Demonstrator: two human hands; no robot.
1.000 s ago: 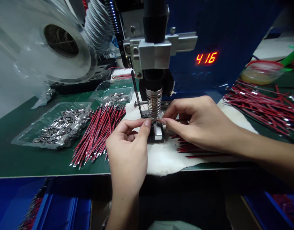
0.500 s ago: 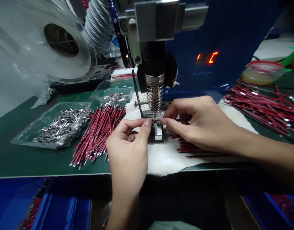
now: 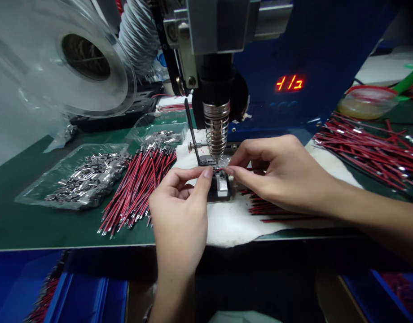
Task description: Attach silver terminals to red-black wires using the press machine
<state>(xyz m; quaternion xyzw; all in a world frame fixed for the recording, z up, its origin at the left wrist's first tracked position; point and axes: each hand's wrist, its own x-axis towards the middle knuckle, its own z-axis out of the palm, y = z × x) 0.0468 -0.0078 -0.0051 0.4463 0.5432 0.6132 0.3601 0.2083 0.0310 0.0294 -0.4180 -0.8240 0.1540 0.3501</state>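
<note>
Under the spring-wrapped tip of a soldering machine, both hands meet at a small metal fixture. My right hand pinches a thin red and black wire between thumb and forefinger, its end at the fixture. Thumb and forefinger of my left hand are pressed together at the fixture's left side; what they hold is too small and covered to make out. A bundle of red and black wires lies left of my left hand. More wires lie beneath my right hand.
A clear tray of small metal connectors lies at left, with a second tray behind. The blue machine housing carries a red display. Right of it are piled wires and a round tub. A white cloth covers the table's front edge.
The hands keep nearly the same place and grip. The soldering head appears very slightly shifted. The red display shows different lit segments.
</note>
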